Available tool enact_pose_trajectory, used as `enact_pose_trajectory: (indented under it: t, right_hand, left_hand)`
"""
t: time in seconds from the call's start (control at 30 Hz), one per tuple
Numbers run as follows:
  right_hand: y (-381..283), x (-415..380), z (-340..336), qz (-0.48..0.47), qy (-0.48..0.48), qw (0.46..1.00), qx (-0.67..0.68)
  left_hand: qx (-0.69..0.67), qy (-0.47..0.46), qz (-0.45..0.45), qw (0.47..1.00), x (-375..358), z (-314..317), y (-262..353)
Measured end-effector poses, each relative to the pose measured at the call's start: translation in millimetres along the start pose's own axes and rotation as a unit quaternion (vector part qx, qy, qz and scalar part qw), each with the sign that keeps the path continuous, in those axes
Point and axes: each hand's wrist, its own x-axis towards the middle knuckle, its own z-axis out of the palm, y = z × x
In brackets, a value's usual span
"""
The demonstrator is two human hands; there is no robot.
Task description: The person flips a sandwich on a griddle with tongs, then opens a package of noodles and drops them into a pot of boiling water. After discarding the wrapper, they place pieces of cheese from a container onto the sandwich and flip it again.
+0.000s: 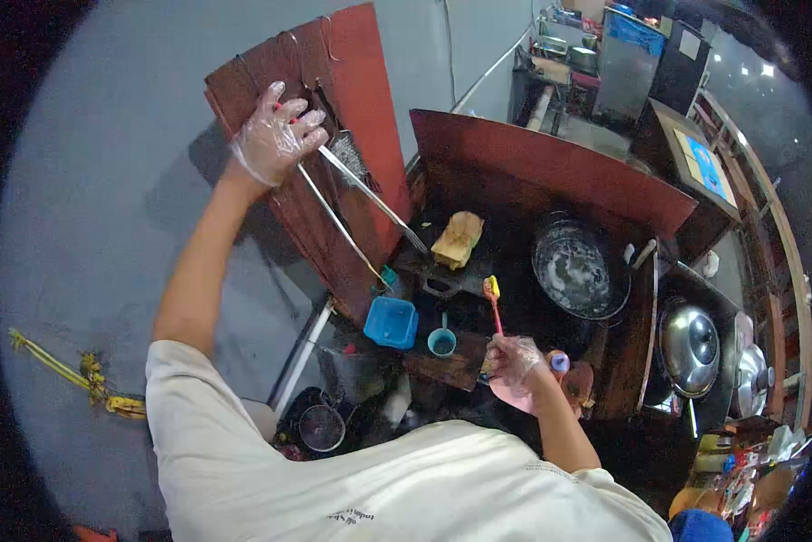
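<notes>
My left hand [279, 135], in a clear plastic glove, is raised against a red-brown board [370, 54]. Its fingers are curled at the top of long metal tongs [352, 181], whose two legs hang down spread apart. Beside those fingers a dark utensil with a mesh-like grey part [347, 154] hangs on the board. My right hand [514, 357], gloved too, grips a red-handled brush [495, 303] with its yellow-and-red head upward. Beyond the brush a yellowish-brown block [458, 239], perhaps bread, lies on the dark stove surface. A pink round thing [511, 395] is partly hidden below my right hand.
A wok [580, 266] with whitish foamy contents stands right of the block. Nearer are a blue tub [390, 322] and a light-blue mug [442, 341]. A red-brown panel [559, 167] rises behind the stove. Domed metal lids [690, 348] are at the right, a strainer [322, 426] below left.
</notes>
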Motion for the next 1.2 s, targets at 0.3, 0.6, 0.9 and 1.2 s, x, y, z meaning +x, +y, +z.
enact_pose_trajectory:
  t: [0.3, 0.6, 0.9, 1.2]
  right_hand:
    - [2, 3, 5, -0.018, -0.020, 0.999, -0.022]
    - [5, 31, 1, -0.032, -0.017, 0.997, -0.073]
    - [11, 88, 62, -0.099, -0.043, 0.958, -0.267]
    - [20, 68, 54, 0.005, -0.048, 0.949, -0.312]
  left_hand:
    - [-0.020, -0.061, -0.027, 0.998, -25, 9, 22]
    - [-0.328, -0.017, -0.178, 0.927, -37, -32, 211]
    - [-0.760, -0.108, -0.615, 0.180, 35, 101, 411]
    - [-0.484, -0.169, -0.512, 0.689, 27, 293, 346]
